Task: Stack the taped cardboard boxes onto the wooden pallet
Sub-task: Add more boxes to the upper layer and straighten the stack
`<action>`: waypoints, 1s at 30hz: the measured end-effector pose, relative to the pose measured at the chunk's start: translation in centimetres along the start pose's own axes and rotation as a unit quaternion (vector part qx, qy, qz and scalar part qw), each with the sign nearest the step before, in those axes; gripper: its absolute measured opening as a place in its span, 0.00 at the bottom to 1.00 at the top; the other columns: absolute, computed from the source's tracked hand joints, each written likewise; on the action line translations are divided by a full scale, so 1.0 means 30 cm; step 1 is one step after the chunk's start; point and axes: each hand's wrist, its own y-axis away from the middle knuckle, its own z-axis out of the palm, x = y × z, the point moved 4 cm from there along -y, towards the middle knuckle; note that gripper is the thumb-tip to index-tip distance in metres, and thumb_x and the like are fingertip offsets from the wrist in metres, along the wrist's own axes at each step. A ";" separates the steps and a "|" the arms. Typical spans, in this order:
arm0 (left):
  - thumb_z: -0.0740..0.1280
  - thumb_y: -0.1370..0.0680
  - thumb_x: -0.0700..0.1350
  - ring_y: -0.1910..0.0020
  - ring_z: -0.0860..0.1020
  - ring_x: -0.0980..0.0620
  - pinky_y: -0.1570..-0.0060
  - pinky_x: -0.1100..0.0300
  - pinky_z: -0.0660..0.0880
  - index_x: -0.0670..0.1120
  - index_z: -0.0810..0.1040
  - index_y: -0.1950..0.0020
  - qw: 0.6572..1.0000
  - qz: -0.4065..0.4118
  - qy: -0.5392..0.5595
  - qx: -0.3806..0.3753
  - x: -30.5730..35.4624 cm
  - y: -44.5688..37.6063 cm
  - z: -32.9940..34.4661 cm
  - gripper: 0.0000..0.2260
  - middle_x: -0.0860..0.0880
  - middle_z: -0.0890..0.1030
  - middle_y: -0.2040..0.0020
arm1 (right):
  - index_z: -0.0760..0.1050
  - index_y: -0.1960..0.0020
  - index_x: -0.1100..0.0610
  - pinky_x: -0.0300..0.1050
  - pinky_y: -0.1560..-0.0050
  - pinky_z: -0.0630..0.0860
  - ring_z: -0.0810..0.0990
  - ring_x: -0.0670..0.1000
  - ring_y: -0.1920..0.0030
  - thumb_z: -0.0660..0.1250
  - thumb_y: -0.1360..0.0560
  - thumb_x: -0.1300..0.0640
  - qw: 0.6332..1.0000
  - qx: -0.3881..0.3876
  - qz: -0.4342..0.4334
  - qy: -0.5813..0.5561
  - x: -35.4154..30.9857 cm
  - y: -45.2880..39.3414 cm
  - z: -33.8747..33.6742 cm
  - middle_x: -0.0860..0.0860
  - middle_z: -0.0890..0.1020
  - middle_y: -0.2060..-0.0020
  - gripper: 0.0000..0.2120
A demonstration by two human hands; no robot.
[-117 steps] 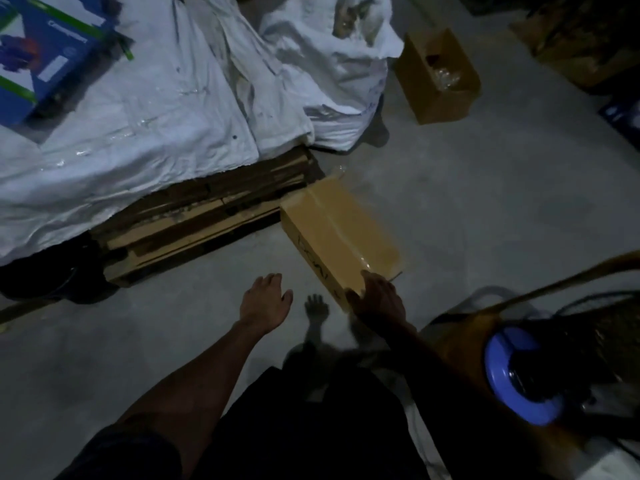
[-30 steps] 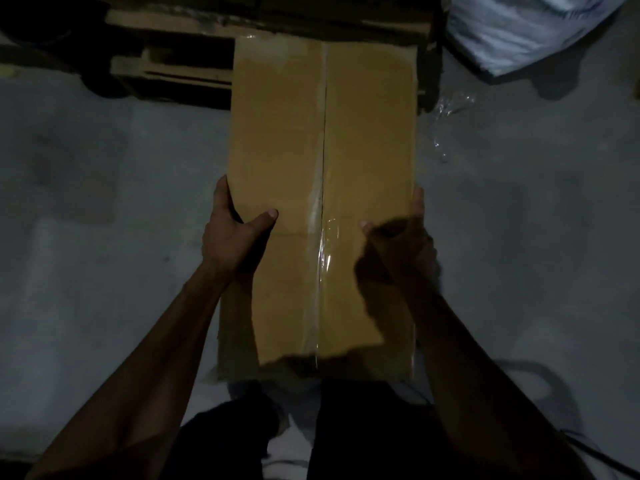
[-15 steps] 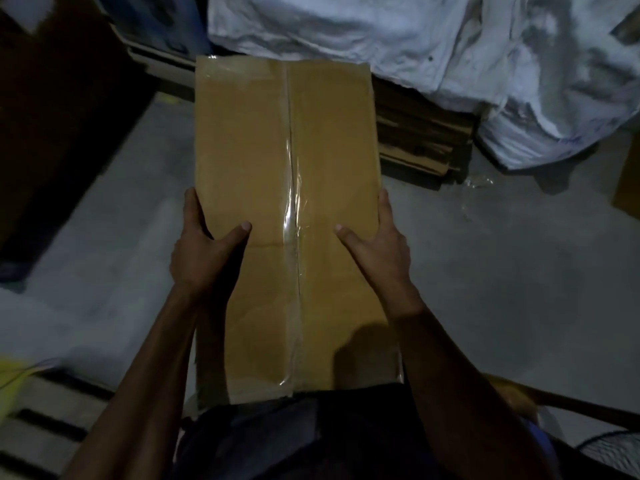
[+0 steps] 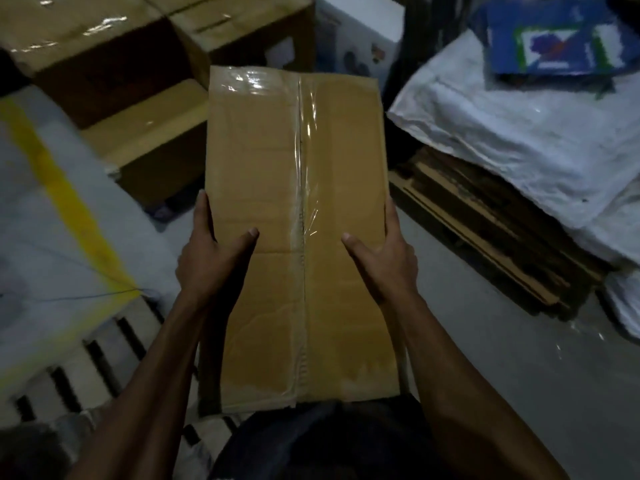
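A long brown cardboard box [image 4: 294, 168] with clear tape down its middle seam is carried in front of my body, above the floor. My left hand [image 4: 211, 258] grips its left edge, thumb across the top face. On the opposite edge my right hand [image 4: 384, 261] holds it the same way. Several taped cardboard boxes [image 4: 149, 140] stand stacked beyond it, at the upper left. A slatted wooden pallet [image 4: 86, 362] shows at the lower left, partly under a white sack with a yellow stripe [image 4: 52, 216].
Flattened cardboard sheets [image 4: 485, 223] lie piled at the right under white sacks [image 4: 519, 133]. A blue printed box [image 4: 554, 43] rests on those sacks. A white carton [image 4: 356, 39] stands behind the carried box. Bare grey concrete floor [image 4: 502, 358] spreads at lower right.
I have lifted the box off the floor with both hands and turned left with it. The stacked boxes and the slatted pallet have come into view.
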 end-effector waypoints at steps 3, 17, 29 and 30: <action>0.69 0.30 0.66 0.35 0.75 0.43 0.35 0.41 0.71 0.66 0.47 0.23 0.998 -0.034 0.011 0.043 -0.031 -0.078 -0.081 0.42 0.54 0.72 0.28 | 0.42 0.21 0.37 0.55 0.37 0.71 0.76 0.59 0.36 0.67 0.30 0.30 0.999 -0.038 -0.029 0.022 -0.117 -0.126 0.091 0.55 0.74 0.30 0.48; 0.68 0.32 0.69 0.34 0.74 0.44 0.34 0.40 0.69 0.67 0.46 0.24 0.943 -0.207 0.048 0.256 -0.191 -0.402 -0.416 0.43 0.55 0.71 0.28 | 0.44 0.21 0.38 0.57 0.36 0.73 0.74 0.59 0.33 0.67 0.30 0.29 0.949 -0.219 -0.212 0.085 -0.762 -0.590 0.572 0.55 0.73 0.30 0.48; 0.68 0.33 0.70 0.36 0.75 0.41 0.36 0.40 0.71 0.69 0.47 0.25 0.928 -0.241 0.072 0.275 -0.507 -0.825 -0.730 0.43 0.53 0.73 0.29 | 0.42 0.21 0.36 0.57 0.37 0.71 0.73 0.60 0.33 0.66 0.29 0.30 0.937 -0.229 -0.238 0.116 -1.190 -0.719 1.051 0.54 0.74 0.31 0.47; 0.67 0.34 0.71 0.36 0.75 0.41 0.36 0.39 0.70 0.69 0.47 0.25 0.931 -0.240 0.070 0.267 -0.535 -0.871 -0.765 0.43 0.52 0.73 0.29 | 0.42 0.21 0.36 0.56 0.37 0.71 0.73 0.60 0.33 0.66 0.29 0.30 0.940 -0.223 -0.230 0.115 -1.220 -0.725 1.088 0.54 0.74 0.31 0.47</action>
